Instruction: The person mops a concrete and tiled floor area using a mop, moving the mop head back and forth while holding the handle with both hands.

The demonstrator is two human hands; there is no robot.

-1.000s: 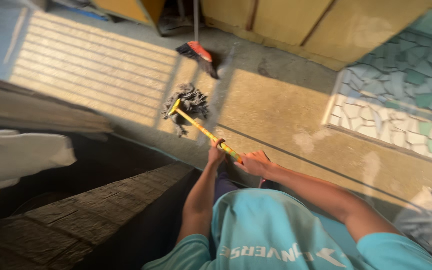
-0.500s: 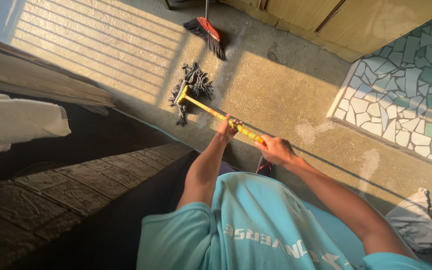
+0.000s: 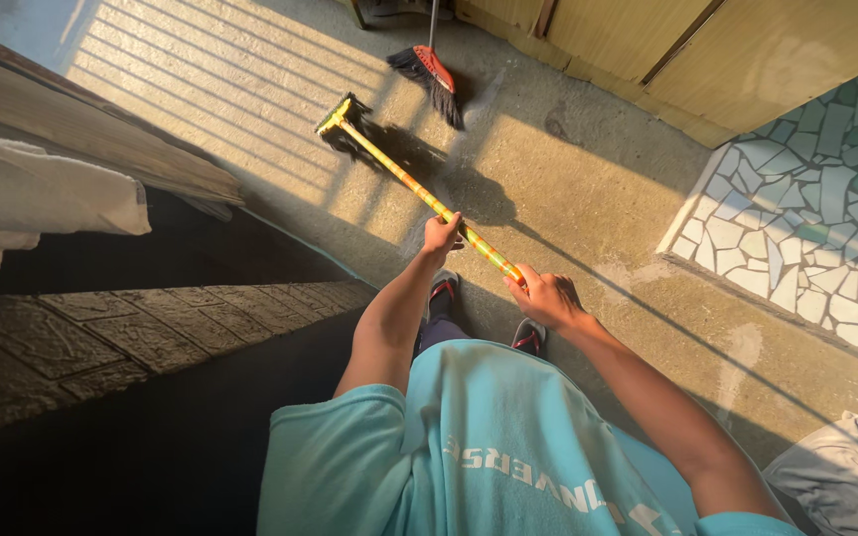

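Both of my hands grip a mop with a yellow patterned handle [image 3: 404, 182]. My left hand [image 3: 441, 236] holds the shaft about midway, and my right hand [image 3: 543, 296] holds it nearer the upper end. The dark stringy mop head [image 3: 348, 127] rests on the sunlit concrete floor [image 3: 568, 189], stretched out ahead of me toward the upper left. My feet in sandals [image 3: 442, 292] stand just below the handle.
A red-backed broom [image 3: 433, 75] leans near yellow cabinet doors [image 3: 747, 50] at the top. A mosaic tile patch [image 3: 816, 208] lies at right. A grey cloth [image 3: 826, 476] sits at bottom right. A dark stone-patterned ledge [image 3: 141, 328] and white fabric [image 3: 32, 199] are at left.
The mop head has been pushed farther away across the floor toward the upper left, close to the broom. My arms have extended forward with it.
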